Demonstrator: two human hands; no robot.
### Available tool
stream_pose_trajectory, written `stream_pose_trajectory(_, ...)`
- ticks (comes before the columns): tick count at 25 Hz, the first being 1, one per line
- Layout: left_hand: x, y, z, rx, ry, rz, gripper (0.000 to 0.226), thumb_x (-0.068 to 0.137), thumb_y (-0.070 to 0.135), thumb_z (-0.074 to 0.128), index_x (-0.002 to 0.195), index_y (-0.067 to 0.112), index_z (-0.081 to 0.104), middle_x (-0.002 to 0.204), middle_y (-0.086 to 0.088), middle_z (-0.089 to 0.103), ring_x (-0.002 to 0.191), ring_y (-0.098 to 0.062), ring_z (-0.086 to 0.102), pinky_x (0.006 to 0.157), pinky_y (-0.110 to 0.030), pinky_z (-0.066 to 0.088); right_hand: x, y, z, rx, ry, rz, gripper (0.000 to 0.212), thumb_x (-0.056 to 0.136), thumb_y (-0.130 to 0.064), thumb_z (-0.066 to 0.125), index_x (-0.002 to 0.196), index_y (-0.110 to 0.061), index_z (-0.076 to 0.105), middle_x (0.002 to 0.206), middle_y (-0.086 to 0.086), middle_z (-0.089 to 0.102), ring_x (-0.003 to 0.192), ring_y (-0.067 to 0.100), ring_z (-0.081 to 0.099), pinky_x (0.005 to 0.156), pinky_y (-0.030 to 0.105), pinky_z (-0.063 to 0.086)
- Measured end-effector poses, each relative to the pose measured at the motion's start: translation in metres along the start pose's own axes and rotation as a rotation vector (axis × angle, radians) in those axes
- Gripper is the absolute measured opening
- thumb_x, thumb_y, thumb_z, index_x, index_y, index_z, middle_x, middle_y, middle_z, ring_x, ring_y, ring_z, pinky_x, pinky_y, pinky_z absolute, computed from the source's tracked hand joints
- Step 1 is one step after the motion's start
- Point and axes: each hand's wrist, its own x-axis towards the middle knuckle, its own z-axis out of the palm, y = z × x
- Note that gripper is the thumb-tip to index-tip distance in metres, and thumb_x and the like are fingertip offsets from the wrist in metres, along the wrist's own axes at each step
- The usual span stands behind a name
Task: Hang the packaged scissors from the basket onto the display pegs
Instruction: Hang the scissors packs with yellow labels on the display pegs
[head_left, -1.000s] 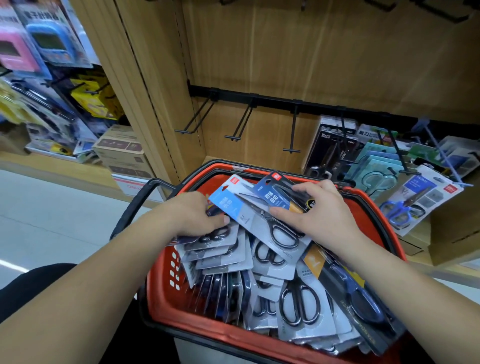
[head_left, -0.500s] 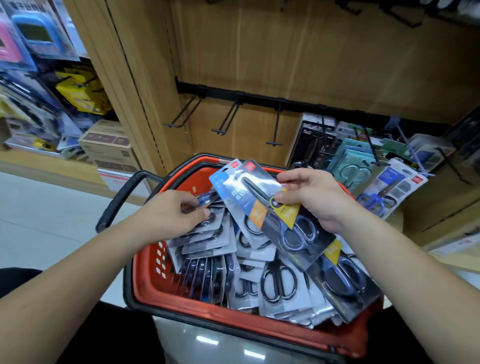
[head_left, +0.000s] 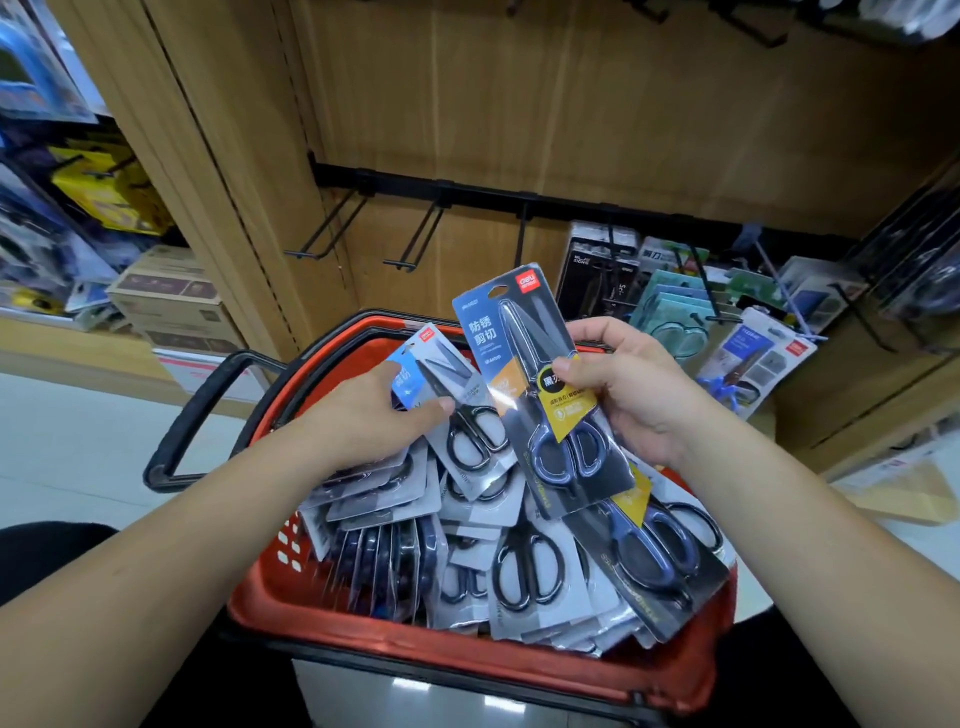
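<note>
nearest, a red basket (head_left: 467, 660) is heaped with packaged scissors (head_left: 524, 571). above the heap, a grey pack with a light-blue top (head_left: 441, 384) is pinched by the left hand (head_left: 363, 421), thumb laid on its face. a dark pack of blue-handled scissors (head_left: 540, 395) is gripped at its edge by the right hand (head_left: 634, 395), fingers curled round it. further back, three bare pegs (head_left: 422, 234) are seen on a black rail (head_left: 519, 197). a glossy pack could be dropped, or a neighbour dragged out, since the packs overlap. a peg could be missed if the hang hole is not lined up. the hang holes are hard to make out, and the basket floor is hidden by the heap.
</note>
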Motion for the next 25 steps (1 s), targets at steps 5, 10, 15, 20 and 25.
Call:
stream_pose_trajectory(5,0.019,0.009,0.006,-0.119,0.012,0.005,0.085,0.075,0.052,0.089,0.144,0.035,0.044,0.122,0.013,0.066,0.116,-0.015,0.063,0.100,-0.037,0.052,0.010,0.007,0.005,-0.029,0.105,0.004,0.029,0.093,0.005,0.070,0.117,-0.009,0.068,0.096,0.018,0.079,0.079,0.030,0.076,0.076,0.046,0.063)
stream_pose_trajectory(10,0.019,0.016,0.008,-0.308,0.022,0.022,0.072,0.079,0.026,0.093,0.135,0.029,0.047,0.115,0.011,0.063,0.099,0.000,0.063,0.079,-0.016,0.053,0.015,0.015,0.010,-0.095,0.101,0.008,0.023,0.098,-0.001,0.068,0.118,-0.012,0.066,0.091,0.012,0.080,0.076,0.025,0.075,0.071,0.039,0.059)
stream_pose_trajectory(15,0.021,0.018,0.010,-0.630,0.192,0.091,0.076,0.078,0.001,0.089,0.144,0.011,0.052,0.088,0.003,0.079,0.086,-0.013,0.077,0.085,-0.036,0.062,0.017,0.019,0.018,-0.087,0.103,-0.012,0.022,0.099,-0.001,0.067,0.117,-0.012,0.065,0.097,0.015,0.080,0.084,0.030,0.076,0.082,0.049,0.062)
stream_pose_trajectory(20,0.007,0.028,0.004,-0.868,0.150,0.216,0.024,0.102,-0.002,0.064,0.117,0.015,0.073,0.105,-0.005,0.081,0.092,-0.021,0.079,0.071,-0.033,0.064,0.017,0.006,0.011,0.037,0.232,-0.096,0.030,0.092,0.005,0.061,0.113,-0.015,0.068,0.101,0.012,0.079,0.092,0.038,0.072,0.090,0.060,0.059)
stream_pose_trajectory(25,0.003,0.030,-0.005,-0.998,0.165,0.327,0.029,0.105,0.000,0.057,0.131,0.011,0.066,0.119,-0.008,0.078,0.105,-0.025,0.076,0.078,-0.037,0.064,0.004,-0.011,0.007,0.274,0.202,-0.168,0.032,0.091,0.011,0.048,0.109,-0.011,0.062,0.091,0.012,0.075,0.078,0.030,0.070,0.077,0.051,0.060)
